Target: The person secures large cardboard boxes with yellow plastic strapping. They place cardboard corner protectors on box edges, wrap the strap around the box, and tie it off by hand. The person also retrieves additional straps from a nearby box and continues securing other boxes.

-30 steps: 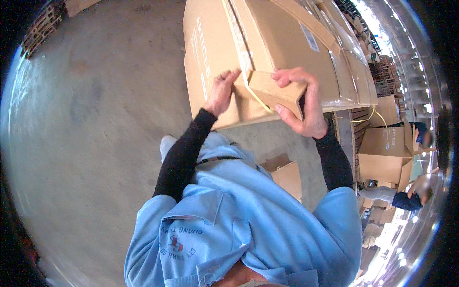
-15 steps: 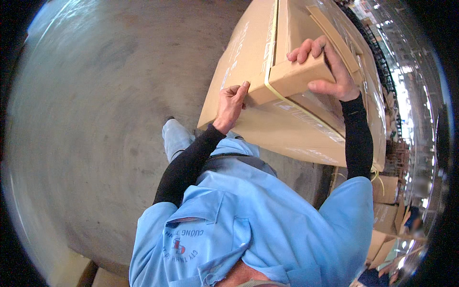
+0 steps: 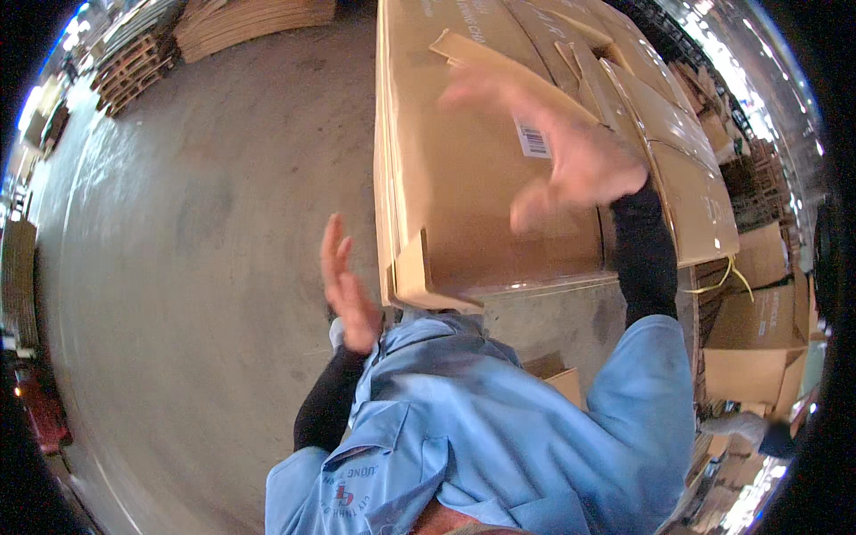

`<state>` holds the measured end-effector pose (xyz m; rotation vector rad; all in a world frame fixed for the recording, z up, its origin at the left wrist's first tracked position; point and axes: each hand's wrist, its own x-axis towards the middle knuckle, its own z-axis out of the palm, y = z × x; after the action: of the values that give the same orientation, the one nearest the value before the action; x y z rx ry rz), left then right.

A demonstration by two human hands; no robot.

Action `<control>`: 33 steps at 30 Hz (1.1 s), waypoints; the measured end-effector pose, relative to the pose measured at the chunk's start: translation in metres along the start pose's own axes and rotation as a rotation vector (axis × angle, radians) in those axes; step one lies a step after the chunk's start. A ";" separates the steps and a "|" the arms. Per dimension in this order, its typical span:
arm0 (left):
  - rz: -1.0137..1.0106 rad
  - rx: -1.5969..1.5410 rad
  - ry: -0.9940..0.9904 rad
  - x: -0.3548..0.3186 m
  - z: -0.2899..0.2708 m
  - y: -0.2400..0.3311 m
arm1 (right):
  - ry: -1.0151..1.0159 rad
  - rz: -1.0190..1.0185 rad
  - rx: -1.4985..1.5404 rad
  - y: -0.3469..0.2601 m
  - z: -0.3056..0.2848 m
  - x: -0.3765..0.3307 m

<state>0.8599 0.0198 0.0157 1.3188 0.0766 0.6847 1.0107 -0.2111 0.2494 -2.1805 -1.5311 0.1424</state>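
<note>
A large stack of brown cardboard boxes (image 3: 481,214) stands before me, wrapped in clear film. My left hand (image 3: 350,299) is raised just left of its near left corner, fingers stretched and holding nothing. Close to that hand, a folded cardboard corner piece (image 3: 428,272) sits against the near left corner. My right hand (image 3: 580,160) is smeared by motion above the box top, thumb and fingers apart with nothing visible in them. Beneath it lie a long cardboard strip (image 3: 459,49), partly covered by the hand, and a white barcode label (image 3: 534,140).
Loose yellow strap (image 3: 733,276) hangs at the near right corner. More cardboard boxes (image 3: 753,316) stand to the right, near another person's sleeve (image 3: 740,428). Wooden pallets (image 3: 134,69) and stacked cardboard sheets (image 3: 254,27) stand far left. A red machine (image 3: 40,406) is at the left rim.
Both hands have let go of the cardboard corner piece. My left hand has moved down and left, off the stack; the right sweeps over the box top. The view has shifted along the stack.
</note>
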 end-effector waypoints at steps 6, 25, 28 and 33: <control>0.189 -0.112 -0.595 -0.003 0.020 -0.001 | 0.002 0.899 -0.355 0.102 -0.023 -0.029; -0.552 -0.271 -0.961 0.145 -0.033 -0.042 | 0.572 1.071 0.371 0.006 -0.004 0.046; -0.661 -0.286 -0.954 0.173 -0.039 -0.070 | 0.652 1.050 0.453 0.051 -0.021 0.062; -0.765 -0.164 -0.888 0.248 -0.056 -0.139 | 0.617 1.053 -0.003 0.196 -0.054 0.089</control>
<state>1.0933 0.1803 -0.0458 1.2066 -0.1867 -0.5511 1.2318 -0.1996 0.2286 -2.4679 0.0089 -0.1893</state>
